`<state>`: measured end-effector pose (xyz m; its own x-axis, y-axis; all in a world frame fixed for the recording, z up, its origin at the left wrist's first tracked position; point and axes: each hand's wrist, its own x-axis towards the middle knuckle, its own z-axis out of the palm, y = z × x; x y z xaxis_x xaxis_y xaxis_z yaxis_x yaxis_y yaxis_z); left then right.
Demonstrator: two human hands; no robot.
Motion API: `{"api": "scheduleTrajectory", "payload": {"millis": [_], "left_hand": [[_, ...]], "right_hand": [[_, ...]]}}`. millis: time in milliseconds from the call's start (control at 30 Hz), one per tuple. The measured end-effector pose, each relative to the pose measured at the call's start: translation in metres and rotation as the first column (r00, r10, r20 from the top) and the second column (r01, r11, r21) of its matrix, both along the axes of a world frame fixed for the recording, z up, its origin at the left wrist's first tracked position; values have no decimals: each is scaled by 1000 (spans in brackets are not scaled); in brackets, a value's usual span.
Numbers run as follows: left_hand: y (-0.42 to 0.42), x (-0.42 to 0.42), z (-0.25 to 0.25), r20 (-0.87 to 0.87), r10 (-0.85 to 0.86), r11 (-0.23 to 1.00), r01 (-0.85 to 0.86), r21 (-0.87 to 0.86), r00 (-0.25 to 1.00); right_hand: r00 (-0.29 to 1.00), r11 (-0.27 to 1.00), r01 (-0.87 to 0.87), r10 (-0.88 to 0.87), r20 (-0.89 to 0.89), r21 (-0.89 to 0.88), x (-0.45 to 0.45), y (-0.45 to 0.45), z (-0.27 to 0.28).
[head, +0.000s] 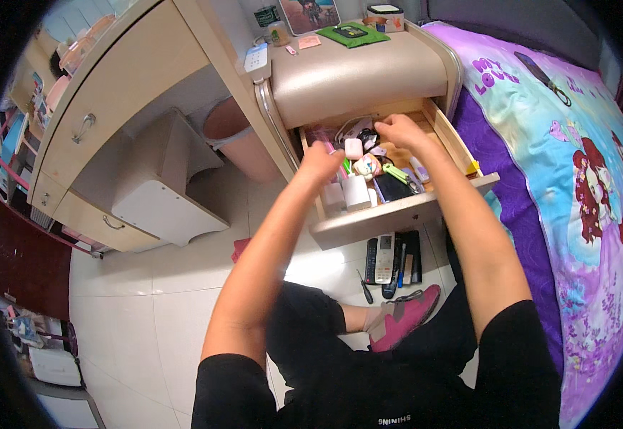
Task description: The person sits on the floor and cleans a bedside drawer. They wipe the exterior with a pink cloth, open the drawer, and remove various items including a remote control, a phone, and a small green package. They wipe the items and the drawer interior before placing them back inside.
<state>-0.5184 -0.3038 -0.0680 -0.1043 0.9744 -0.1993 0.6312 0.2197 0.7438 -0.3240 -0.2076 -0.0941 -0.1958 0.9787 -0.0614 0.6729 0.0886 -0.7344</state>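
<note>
Both hands are over the open drawer [376,214] of a bedside cabinet. At its left side is my left hand [322,161], near a pink stick-like item [331,148]; whether the fingers grip it is unclear. My right hand [397,130] reaches towards the drawer's back, fingertips beside a black cable [368,138]. Between and below the hands lie a white rounded case [353,148], a small cartoon figure [367,166], a green-handled tool [399,174], a black flat item [394,187] and white boxy items, one a charger-like block [356,192]. The fingertips are partly hidden.
On the floor below the drawer lie remote controls [384,258], a blue pen [401,268] and a screwdriver-like tool [365,289]. The cabinet top [354,69] holds a green packet [353,35]. A bed [547,161] stands at the right; a desk [113,96] and pink bin [244,145] at the left.
</note>
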Motion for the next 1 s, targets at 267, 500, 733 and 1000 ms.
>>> {"api": "scheduleTrajectory", "payload": {"millis": [267,500,733,1000], "left_hand": [[34,19,-48,-391,86,991,-120,-63,916],[28,16,-54,-250,222,975,-218,47,942],[36,-2,-46,260,276,960,-251,-125,925],[36,-6,-45,450,376,926,-343,-157,810]], "right_hand": [[982,999,-33,40,183,-43,-17,15,-37],[982,932,-28,-41,-183,-362,-16,-9,-25],[959,932,-129,31,-281,-339,-15,-11,-30],[975,925,-97,14,-222,-368,-20,-7,-31]]}}
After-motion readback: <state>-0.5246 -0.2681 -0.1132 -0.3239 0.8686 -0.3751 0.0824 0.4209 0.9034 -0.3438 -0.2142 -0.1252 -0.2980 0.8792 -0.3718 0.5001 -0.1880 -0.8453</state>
